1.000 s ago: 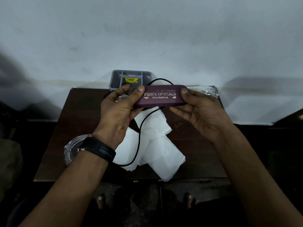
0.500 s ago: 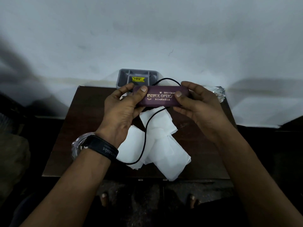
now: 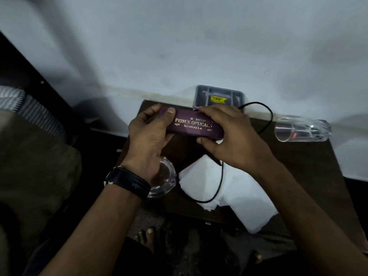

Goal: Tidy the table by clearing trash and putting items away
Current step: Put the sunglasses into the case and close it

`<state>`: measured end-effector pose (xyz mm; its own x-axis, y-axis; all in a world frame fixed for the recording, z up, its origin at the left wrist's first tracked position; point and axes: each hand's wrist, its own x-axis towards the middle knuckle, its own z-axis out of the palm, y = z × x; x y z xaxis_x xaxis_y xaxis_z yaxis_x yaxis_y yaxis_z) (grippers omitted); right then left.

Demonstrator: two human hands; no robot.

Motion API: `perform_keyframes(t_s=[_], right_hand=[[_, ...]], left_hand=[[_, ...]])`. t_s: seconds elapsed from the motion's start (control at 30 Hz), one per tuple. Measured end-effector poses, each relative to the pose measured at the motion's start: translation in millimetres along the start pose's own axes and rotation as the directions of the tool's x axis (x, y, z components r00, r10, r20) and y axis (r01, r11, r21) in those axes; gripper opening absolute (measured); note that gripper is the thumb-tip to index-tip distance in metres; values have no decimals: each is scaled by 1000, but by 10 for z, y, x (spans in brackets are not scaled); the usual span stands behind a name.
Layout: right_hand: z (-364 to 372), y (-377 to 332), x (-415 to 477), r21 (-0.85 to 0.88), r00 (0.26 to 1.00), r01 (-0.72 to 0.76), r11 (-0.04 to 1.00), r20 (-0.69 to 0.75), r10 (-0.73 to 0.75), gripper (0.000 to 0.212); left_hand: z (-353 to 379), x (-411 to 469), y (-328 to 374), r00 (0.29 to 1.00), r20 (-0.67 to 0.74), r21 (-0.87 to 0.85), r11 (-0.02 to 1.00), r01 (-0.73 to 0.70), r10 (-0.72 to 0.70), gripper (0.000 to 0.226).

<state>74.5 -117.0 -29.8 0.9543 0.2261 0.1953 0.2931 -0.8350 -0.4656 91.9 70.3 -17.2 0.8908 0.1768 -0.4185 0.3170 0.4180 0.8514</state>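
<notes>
A purple spectacle case (image 3: 194, 125) with gold lettering is held above the far part of the small dark table (image 3: 310, 166). My left hand (image 3: 148, 134) grips its left end, thumb on top. My right hand (image 3: 229, 140) wraps its right end. Behind the case, at the table's far edge, stands a grey divided organiser tray (image 3: 201, 94) with a yellow label. White tissue paper (image 3: 239, 194) lies crumpled on the near half of the table, with a black cord (image 3: 220, 180) looping over it and round to the far right.
A clear plastic tumbler (image 3: 302, 129) lies on its side at the far right. A clear glass bowl (image 3: 163, 178) sits near the table's left edge under my left wrist. A white wall is behind the table; a cushion or bedding (image 3: 35, 156) lies to the left. Bare feet show below.
The view has swung left, so the table now sits right of centre. My hands have carried the case toward the grey tray, and my right hand has closed further over its right end.
</notes>
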Motion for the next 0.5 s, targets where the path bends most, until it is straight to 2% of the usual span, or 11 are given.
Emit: perform_keyframes(t_s=[0.13,0.3,0.5], right_hand=[[165,-174,273,-65,996,70,995,56,-66,74],[384,-283,813,-272,983,108,956,171,-62,62],[645,-309,1308,-418,967,141,898,251,-36,49]], left_hand=[[-255,73,59,994,-103,3,999,-42,43,50],[-478,143,136,969,-194,154,980,-124,153,58],[-597,234,183,985,-157,103,993,-55,71,51]])
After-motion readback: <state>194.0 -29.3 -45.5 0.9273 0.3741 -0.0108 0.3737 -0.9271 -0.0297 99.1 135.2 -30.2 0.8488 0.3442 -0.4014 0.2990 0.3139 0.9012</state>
